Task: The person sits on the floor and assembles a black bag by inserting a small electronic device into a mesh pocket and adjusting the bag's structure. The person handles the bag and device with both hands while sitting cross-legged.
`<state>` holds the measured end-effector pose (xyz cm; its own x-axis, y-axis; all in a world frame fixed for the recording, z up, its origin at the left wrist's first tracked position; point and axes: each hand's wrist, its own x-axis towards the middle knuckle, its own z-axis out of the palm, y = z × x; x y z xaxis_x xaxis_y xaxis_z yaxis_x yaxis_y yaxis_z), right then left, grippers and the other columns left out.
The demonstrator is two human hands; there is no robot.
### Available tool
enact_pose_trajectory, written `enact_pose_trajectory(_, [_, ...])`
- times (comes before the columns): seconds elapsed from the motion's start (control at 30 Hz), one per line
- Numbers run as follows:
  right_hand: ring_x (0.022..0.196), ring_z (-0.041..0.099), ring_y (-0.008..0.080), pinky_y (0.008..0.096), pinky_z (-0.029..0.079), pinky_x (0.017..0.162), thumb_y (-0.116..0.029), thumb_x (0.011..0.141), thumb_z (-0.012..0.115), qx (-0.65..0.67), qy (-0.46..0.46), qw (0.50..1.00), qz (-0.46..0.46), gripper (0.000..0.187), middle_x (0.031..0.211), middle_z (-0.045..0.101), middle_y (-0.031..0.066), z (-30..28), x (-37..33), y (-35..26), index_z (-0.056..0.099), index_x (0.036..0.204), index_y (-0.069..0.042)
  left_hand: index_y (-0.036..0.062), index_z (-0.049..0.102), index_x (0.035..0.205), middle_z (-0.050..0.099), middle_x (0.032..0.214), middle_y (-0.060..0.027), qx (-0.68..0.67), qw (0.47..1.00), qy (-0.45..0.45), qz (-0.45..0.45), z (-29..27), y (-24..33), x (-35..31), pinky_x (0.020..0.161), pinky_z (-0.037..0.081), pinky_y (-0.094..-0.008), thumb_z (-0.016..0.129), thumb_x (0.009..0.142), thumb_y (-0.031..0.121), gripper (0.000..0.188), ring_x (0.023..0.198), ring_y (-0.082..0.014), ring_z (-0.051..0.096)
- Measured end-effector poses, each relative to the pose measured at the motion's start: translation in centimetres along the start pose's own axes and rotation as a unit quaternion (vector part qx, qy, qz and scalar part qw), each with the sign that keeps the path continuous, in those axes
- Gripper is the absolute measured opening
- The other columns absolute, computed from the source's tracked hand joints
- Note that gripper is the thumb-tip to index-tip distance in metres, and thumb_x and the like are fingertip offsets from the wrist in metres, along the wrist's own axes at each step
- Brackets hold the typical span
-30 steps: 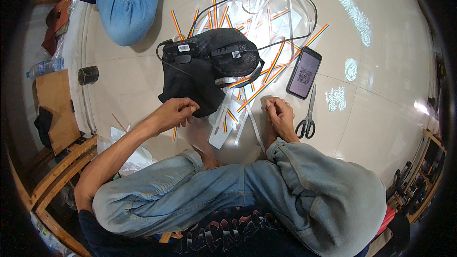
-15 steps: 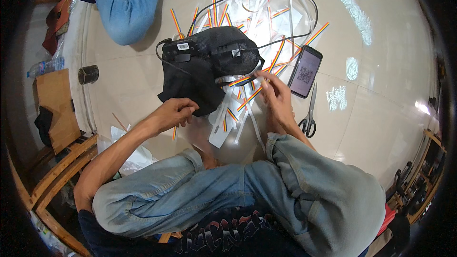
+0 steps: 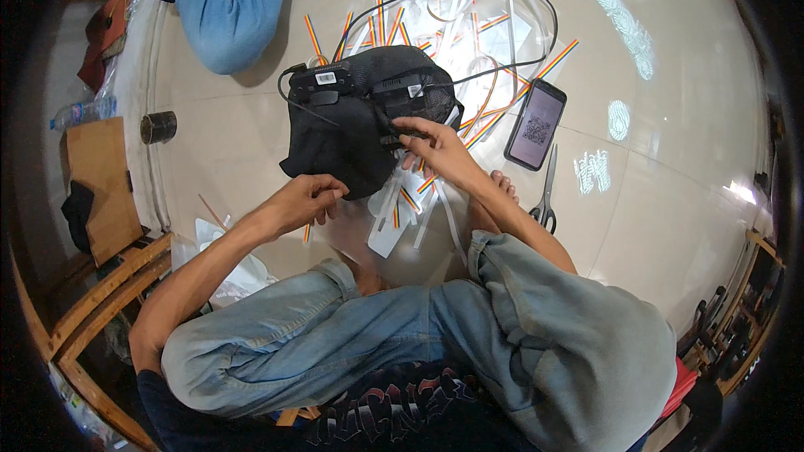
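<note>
A black mesh cap lies on the floor ahead of me, with a black box-shaped device and a cable fixed to it. My left hand is closed, its fingertips pinching the near edge of the brim. Over the cap's right side reaches my right hand, its forefinger stretched out and its fingers apart, touching the cap by its opening. Whether those fingertips grasp any of the cloth cannot be made out. Striped ribbon strips and white strips lie under and around the cap.
Right of the cap are a phone with a lit screen and scissors. The black cable loops behind the cap. Another person's knee is at the far left, near a dark roll. My crossed legs fill the front.
My right hand has moved left and slightly up, from the striped ribbon at the cap's right edge onto the cap. My left hand stays at the brim.
</note>
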<state>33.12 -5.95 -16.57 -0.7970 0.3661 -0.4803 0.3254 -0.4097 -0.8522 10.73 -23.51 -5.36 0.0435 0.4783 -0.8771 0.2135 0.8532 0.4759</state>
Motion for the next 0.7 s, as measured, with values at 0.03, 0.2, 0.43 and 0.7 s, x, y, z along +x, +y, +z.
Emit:
enact_pose_trajectory(0.03, [0.069,0.071,0.0127,0.0242,0.051,0.049,-0.015,0.099,0.06,0.02,-0.002,1.0,-0.003,0.038,0.11,0.072,0.0132,-0.1,0.3,0.0,0.061,0.134,-0.001,0.0011,0.064,0.127,0.067,0.085,-0.0043,0.004,1.0,-0.002,0.004,0.0,0.2,-0.1,0.065,0.051,-0.0285,0.054,0.108,0.029,0.035,0.073,-0.0123,0.061])
enact_pose_trajectory(0.2, [0.079,0.076,0.0166,0.0211,0.051,0.047,-0.018,0.101,0.06,0.086,-0.012,0.996,-0.011,0.045,0.132,0.067,0.0142,-0.1,1.2,0.3,0.053,0.141,0.002,0.0013,0.064,0.126,0.067,0.084,-0.0045,0.016,1.0,-0.003,0.025,-0.1,0.6,0.0,0.065,0.051,-0.0286,0.053,0.108,0.029,0.035,0.073,-0.0126,0.061])
enact_pose_trajectory(0.43, [0.082,0.077,0.022,0.0229,0.051,0.047,-0.013,0.099,0.057,0.091,-0.038,0.995,0.009,0.05,0.144,0.058,0.0204,-0.3,1.6,-0.1,0.047,0.144,0.005,0.0017,0.064,0.127,0.067,0.084,-0.0044,-0.003,1.0,-0.006,0.006,0.0,0.0,-0.2,0.065,0.051,-0.0287,0.054,0.108,0.031,0.037,0.074,-0.0124,0.061])
enact_pose_trajectory(0.7, [0.083,0.077,0.0201,0.021,0.05,0.046,-0.015,0.1,0.058,0.098,-0.042,0.994,0.01,0.04,0.131,0.065,0.0128,-0.3,1.6,-0.6,0.054,0.136,0.002,0.0026,0.064,0.127,0.068,0.086,-0.0046,0.008,1.0,-0.004,0.003,0.0,0.4,-0.1,0.066,0.052,-0.0287,0.054,0.108,0.031,0.036,0.074,-0.0123,0.062])
